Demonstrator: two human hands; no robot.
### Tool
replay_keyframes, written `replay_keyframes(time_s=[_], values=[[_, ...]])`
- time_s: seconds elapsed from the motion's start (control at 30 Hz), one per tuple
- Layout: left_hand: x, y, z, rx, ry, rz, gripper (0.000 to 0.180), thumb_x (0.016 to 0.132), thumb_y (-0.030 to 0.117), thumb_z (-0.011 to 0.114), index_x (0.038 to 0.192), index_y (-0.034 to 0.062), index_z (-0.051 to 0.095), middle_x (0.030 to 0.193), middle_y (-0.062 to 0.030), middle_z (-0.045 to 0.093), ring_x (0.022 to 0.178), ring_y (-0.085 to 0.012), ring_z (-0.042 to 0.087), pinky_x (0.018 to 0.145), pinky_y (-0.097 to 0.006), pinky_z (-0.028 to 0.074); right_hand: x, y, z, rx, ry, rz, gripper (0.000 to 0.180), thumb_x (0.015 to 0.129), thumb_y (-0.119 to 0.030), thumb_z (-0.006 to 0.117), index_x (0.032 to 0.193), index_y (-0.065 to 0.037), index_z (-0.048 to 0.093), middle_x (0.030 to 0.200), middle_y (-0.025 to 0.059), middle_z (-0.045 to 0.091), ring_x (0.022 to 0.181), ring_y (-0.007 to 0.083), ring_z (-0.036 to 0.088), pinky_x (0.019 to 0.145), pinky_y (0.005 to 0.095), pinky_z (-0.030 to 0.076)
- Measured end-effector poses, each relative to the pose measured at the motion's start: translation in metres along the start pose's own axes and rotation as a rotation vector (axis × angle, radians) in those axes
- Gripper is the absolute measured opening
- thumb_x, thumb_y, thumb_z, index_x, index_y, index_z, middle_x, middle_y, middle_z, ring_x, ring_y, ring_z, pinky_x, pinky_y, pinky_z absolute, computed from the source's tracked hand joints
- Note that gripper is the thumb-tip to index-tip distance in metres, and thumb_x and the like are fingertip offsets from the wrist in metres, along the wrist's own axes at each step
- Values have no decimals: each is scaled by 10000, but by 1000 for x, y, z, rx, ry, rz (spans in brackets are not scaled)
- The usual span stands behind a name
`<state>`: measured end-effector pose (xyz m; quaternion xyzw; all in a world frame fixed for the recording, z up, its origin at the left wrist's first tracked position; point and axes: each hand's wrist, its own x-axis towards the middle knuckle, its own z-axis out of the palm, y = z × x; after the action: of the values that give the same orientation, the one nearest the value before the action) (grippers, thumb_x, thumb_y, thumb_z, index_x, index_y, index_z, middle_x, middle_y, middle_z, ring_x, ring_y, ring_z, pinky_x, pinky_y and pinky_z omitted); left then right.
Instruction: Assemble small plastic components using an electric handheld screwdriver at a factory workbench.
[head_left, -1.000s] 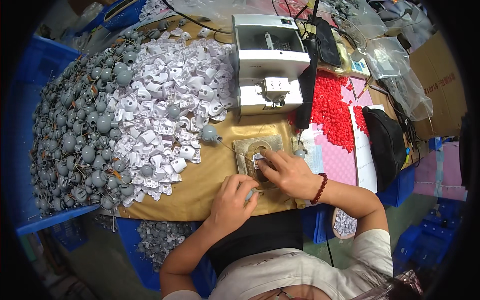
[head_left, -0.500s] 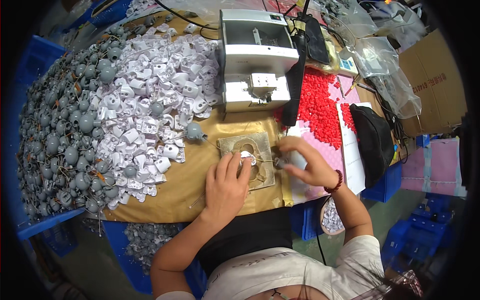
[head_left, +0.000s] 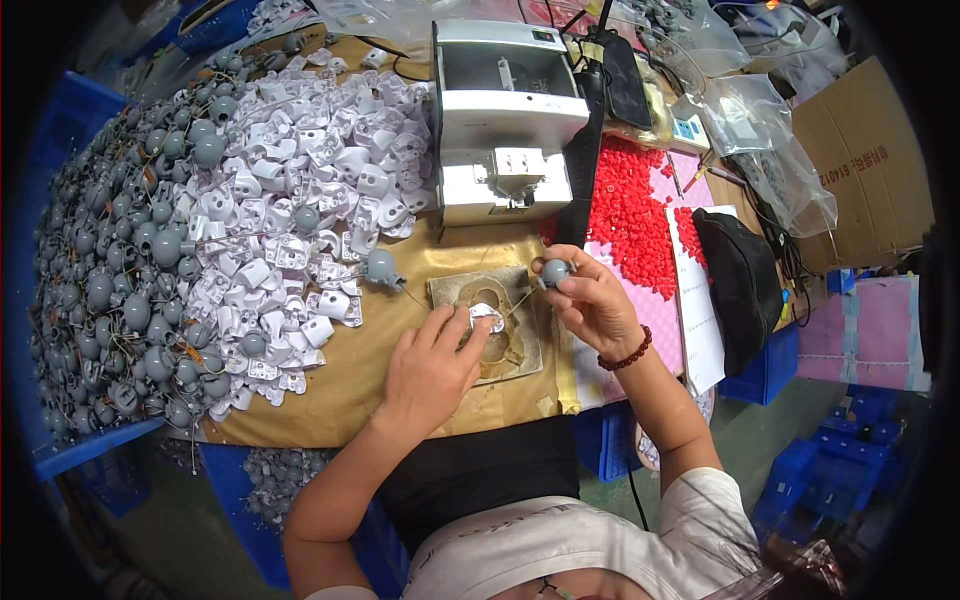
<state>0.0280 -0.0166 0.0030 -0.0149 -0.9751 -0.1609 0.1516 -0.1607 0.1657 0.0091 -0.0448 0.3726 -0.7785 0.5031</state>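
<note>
A square block (head_left: pixel 533 350) with a shaped hollow lies in front of me on the brown covering. In the hollow sits a small white plastic piece (head_left: pixel 486 316). My left hand (head_left: pixel 428 372) lies over the block's left side, fingers stretched out, fingertips touching or very near that piece. My right hand (head_left: pixel 598 305) pinches a grey ball-shaped part (head_left: pixel 555 272) above the block's upper right corner. A thin wire runs from this part down toward the white piece. Another grey ball-shaped part (head_left: pixel 381 267) rests left of the block, beside the white heap.
Behind the block stands a grey-white machine (head_left: pixel 510 130). White plastic pieces (head_left: pixel 300 170) are heaped left, with grey ball-shaped parts (head_left: pixel 120 270) beyond. Small red pieces (head_left: pixel 635 225), a paper sheet (head_left: pixel 700 330) and a black pouch (head_left: pixel 738 275) lie right. A cardboard box (head_left: pixel 865 160) stands far right.
My right hand has moved up and slightly left, and the grey ball-shaped part now shows raised in its fingers. My left hand stays at the block, its fingers shifted slightly.
</note>
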Motion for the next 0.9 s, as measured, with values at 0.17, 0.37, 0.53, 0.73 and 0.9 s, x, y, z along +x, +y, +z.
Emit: replay_keyframes(time_s=[0.17, 0.37, 0.53, 0.73, 0.9], values=[[0, -3, 1, -67, -5, -6, 431, 789, 131, 748, 1217, 119, 701, 1189, -64, 624, 1057, -259, 588, 847, -392, 513, 6, -6, 6, -249, -82, 97, 339, 915, 14, 677, 1247, -12, 610, 1043, 122, 698, 652, 84, 599, 524, 181, 477], [-2, -12, 9, -59, 44, 57, 470, 732, 176, 778, 1187, 96, 691, 1188, -69, 652, 1020, -222, 589, 787, -354, 499, 18, 19, 16, -1193, -19, -274, 334, 782, -179, 897, 956, 17, 690, 798, 25, 688, 633, 92, 603, 581, 259, 488], [0, -12, 9, -91, 58, 46, 408, 736, 161, 782, 1128, 87, 696, 1151, -70, 668, 1003, -229, 604, 787, -360, 501, 23, 27, 15, -1541, -97, -546, 364, 760, -209, 900, 972, -11, 681, 843, 90, 659, 697, 193, 638, 608, 302, 502], [4, -9, 5, -105, 56, 23, 316, 750, 149, 775, 1051, 86, 703, 1119, -65, 673, 1008, -231, 612, 782, -371, 499, 24, 35, 1, -1426, -148, -607, 374, 778, -242, 883, 991, -25, 665, 874, 99, 660, 723, 229, 656, 618, 323, 515], [4, -11, 4, -112, 41, 30, 303, 759, 147, 768, 1049, 85, 706, 1101, -61, 671, 1008, -227, 611, 779, -372, 495, 23, 39, 11, -1530, -78, -610, 397, 809, -313, 853, 1041, -51, 664, 858, 105, 663, 710, 282, 669, 619, 362, 524]])
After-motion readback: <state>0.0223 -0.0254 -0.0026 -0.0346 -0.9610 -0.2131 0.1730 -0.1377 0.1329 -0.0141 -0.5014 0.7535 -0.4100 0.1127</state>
